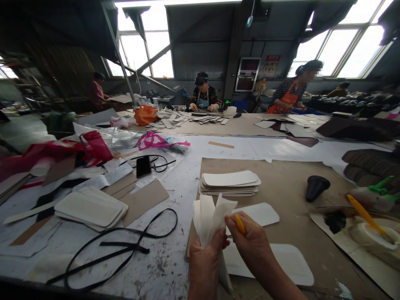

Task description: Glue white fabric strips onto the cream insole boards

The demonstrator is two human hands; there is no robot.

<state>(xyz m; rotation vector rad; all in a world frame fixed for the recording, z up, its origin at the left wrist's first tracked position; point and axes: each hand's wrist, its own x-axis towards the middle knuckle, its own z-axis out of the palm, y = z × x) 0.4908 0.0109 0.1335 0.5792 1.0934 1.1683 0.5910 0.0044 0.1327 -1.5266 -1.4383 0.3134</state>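
My left hand is closed round a fanned bunch of white rounded pieces, held upright at the near edge of the table. My right hand is closed too, with a yellow stick-like tool poking out between its fingers, and it touches the bunch from the right. Under my hands lie two flat white pieces on a brown cardboard sheet. A neat stack of the same white pieces sits just beyond.
A black cone-shaped object and a glue pot with a yellow-handled brush stand to the right. Black straps, another white stack and a phone lie left. Other people work at the far end.
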